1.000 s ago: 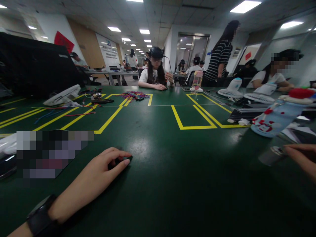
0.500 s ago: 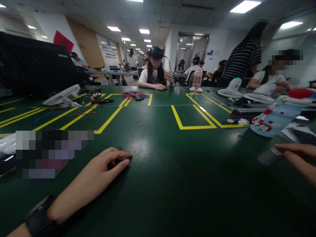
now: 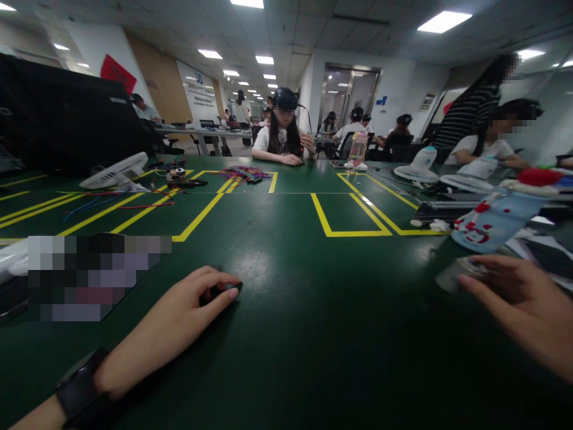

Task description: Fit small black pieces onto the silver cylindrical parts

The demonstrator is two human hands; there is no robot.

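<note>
dark small object (image 3: 218, 292) under left hand (image 3: 179, 325) fingertips; its long axis cannot be told.

Dark green table (image 3: 286, 334) with yellow tape outlines (image 3: 349, 224), white fans (image 3: 114, 173) far left, coloured wires (image 3: 244, 173) far centre, patterned bottle (image 3: 496, 221) lying right.

No text can be read — the wall sign (image 3: 197, 80) is too blurred.

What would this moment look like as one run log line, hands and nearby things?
left hand: fingers on small dark object | right hand: touching small grey object | surface: green table | nearby: bottle
</note>
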